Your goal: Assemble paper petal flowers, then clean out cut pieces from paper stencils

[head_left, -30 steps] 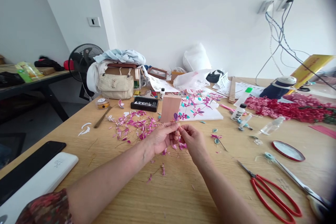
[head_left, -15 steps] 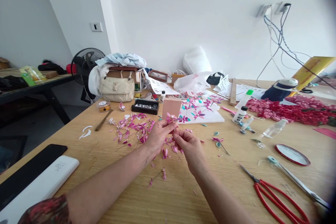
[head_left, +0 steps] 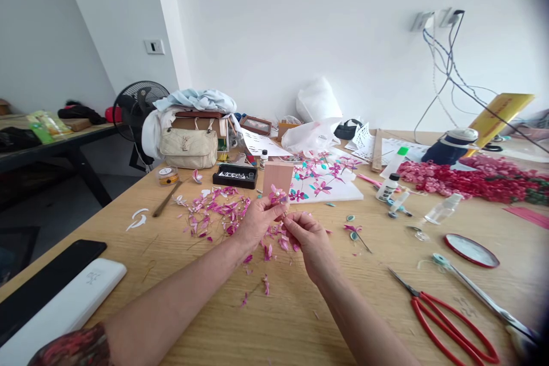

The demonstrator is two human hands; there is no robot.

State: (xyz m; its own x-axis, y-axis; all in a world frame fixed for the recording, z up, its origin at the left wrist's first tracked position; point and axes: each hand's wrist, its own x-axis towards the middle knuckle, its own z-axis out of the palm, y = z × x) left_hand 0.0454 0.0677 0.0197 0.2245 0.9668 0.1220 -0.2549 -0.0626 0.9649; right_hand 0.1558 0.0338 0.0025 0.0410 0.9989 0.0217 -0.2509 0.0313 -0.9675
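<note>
The left grip (head_left: 259,220) pinches a pink-and-purple flower (head_left: 275,194) low on the bloom, thumb pressed to forefinger with hardly any gap, so the petals stand clear above the fingertips. That hold looks chosen to spare the petals and leave the stem within the other hand's reach. The right grip (head_left: 309,234), touching or nearly touching the left one just below and to its right, has thumb and forefinger pressed together; it appears to pinch the flower's stem, though the stem is too fine and hidden to trace.

Directly behind the grips a pale board (head_left: 278,177) stands on the worktop (head_left: 193,314). Loose pink petals (head_left: 232,229) spread left of and beneath them, presumably kept handy. Beyond, to the right, flower sprigs (head_left: 321,187) lie on a white sheet (head_left: 349,193), perhaps to keep them apart from the scraps. Red-handled scissors (head_left: 446,329) lie right of the right grip, handles towards the person, perhaps for easy pick-up.
</note>
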